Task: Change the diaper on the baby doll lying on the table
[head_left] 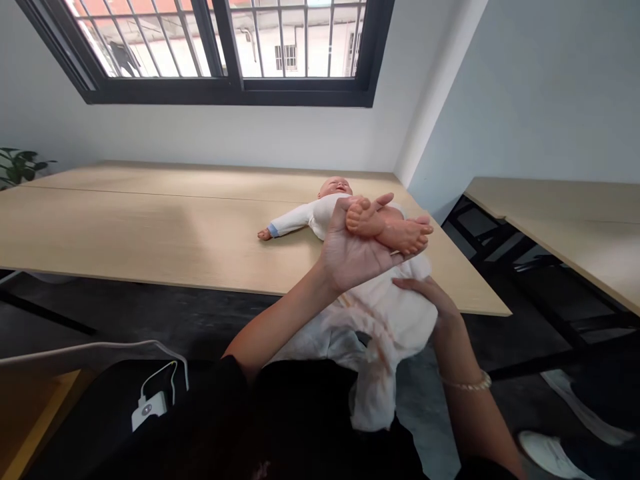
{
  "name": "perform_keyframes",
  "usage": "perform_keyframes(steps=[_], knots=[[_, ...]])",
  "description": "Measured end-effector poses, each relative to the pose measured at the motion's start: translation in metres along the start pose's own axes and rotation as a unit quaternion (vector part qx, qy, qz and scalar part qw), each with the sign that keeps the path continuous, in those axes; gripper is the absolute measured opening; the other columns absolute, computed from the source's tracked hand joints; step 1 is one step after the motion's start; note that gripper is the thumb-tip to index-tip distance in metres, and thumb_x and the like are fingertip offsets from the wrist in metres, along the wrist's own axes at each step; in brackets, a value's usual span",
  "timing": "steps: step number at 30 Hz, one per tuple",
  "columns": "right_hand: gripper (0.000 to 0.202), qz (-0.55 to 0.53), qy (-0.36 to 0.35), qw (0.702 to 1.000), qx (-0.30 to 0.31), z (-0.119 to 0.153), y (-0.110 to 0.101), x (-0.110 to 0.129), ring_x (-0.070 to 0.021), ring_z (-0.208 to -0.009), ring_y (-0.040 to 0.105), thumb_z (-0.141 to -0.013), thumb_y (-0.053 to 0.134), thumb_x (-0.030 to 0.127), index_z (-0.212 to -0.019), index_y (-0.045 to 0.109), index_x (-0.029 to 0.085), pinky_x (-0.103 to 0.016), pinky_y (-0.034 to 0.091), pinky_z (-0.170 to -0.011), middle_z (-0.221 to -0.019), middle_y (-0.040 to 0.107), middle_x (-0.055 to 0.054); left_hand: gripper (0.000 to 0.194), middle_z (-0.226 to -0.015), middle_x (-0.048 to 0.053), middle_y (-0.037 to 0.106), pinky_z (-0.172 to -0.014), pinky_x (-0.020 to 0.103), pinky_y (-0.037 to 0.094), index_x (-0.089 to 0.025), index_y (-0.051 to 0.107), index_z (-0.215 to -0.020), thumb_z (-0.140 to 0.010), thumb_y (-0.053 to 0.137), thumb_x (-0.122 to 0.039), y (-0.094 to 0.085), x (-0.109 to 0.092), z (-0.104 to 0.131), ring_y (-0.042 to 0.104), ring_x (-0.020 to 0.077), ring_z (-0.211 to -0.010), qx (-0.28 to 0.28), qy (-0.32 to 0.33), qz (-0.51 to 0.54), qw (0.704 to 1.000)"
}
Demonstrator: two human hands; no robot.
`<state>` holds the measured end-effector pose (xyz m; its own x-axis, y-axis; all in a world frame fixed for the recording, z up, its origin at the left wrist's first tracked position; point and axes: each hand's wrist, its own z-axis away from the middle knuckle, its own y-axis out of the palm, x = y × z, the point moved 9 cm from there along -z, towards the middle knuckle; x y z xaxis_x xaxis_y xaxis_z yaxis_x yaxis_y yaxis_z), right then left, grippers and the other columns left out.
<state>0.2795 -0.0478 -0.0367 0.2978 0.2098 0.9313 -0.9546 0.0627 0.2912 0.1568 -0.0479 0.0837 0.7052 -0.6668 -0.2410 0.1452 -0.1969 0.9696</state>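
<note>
Right of centre, steady the doll's feet [403, 235] your left hand [354, 257] cups; your right hand [438, 301], partly hidden, seems to hold the garment [406, 317]: bunch it loosely.

Supine baby doll [324, 212] on table [150, 230], blue-cuffed white sleeve [294, 219], bare feet [407, 236] raised above rumpled white clothing [403, 313].

Bright daylight pours in at the window [227, 47], soft sheen and faint shadows on the worktop [125, 217], floor [155, 303] dim beneath, white garment [400, 320] slightly blurred
</note>
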Motion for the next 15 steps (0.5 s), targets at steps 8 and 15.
perform_keyframes(steps=[8,15], knots=[[0.028,0.049,0.065,0.993,0.085,-0.05,0.039,-0.024,-0.0192,-0.064,0.065,-0.065,0.08,0.024,-0.091,0.068,0.02,-0.025,0.05,-0.051,-0.075,0.072,-0.003,0.039,-0.153,0.018,0.049,-0.114,0.052,0.039,-0.019,0.062,-0.121,-0.095,0.052,-0.046,-0.01,-0.002,-0.016,0.041,0.0391,-0.149,-0.013,0.009,-0.01,1.0],[0.013,0.068,0.058,0.996,-0.004,-0.047,0.013,-0.027,-0.0161,-0.062,0.063,-0.075,0.071,0.014,-0.086,0.067,0.018,-0.025,0.053,-0.055,-0.077,0.072,-0.004,0.051,-0.149,0.016,0.051,-0.11,0.054,0.044,-0.018,0.061,-0.127,-0.094,0.051,-0.056,0.003,-0.029,-0.01,0.045,0.0382,-0.146,0.019,0.038,0.007,0.999]])
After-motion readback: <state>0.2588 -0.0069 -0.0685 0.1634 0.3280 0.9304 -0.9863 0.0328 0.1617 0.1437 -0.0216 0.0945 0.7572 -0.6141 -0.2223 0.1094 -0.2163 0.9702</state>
